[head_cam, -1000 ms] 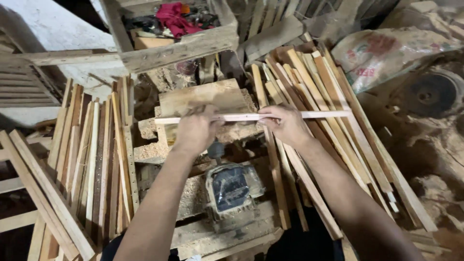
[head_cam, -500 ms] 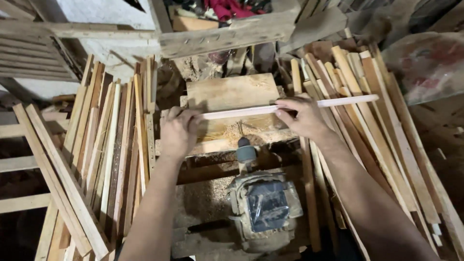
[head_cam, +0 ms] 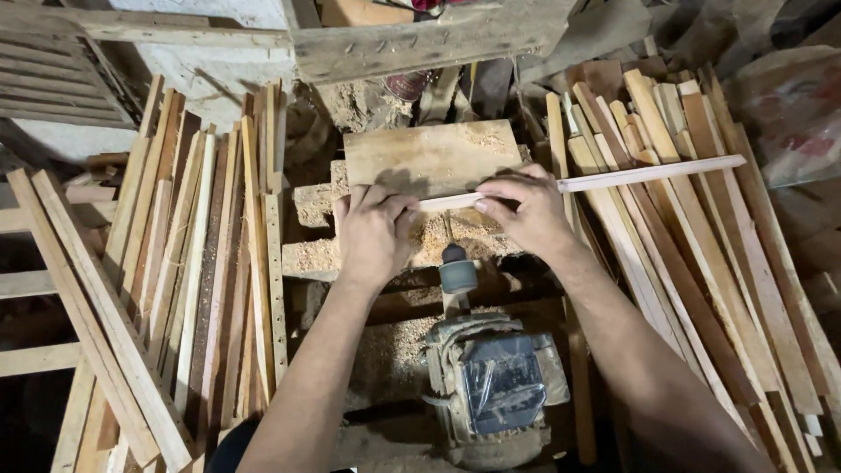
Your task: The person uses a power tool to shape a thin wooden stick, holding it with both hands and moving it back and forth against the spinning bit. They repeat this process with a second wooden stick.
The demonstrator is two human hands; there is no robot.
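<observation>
My left hand [head_cam: 375, 229] and right hand [head_cam: 524, 210] press a thin wooden strip [head_cam: 648, 173] flat on the sawdust-covered counter [head_cam: 429, 158], fingers closed over it; the motor [head_cam: 495, 385] sits near me.

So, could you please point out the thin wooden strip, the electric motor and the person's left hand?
thin wooden strip [head_cam: 653, 174], head view, bare right stretch.
electric motor [head_cam: 495, 390], head view, top casing.
left hand [head_cam: 372, 232], head view, back of hand.
</observation>
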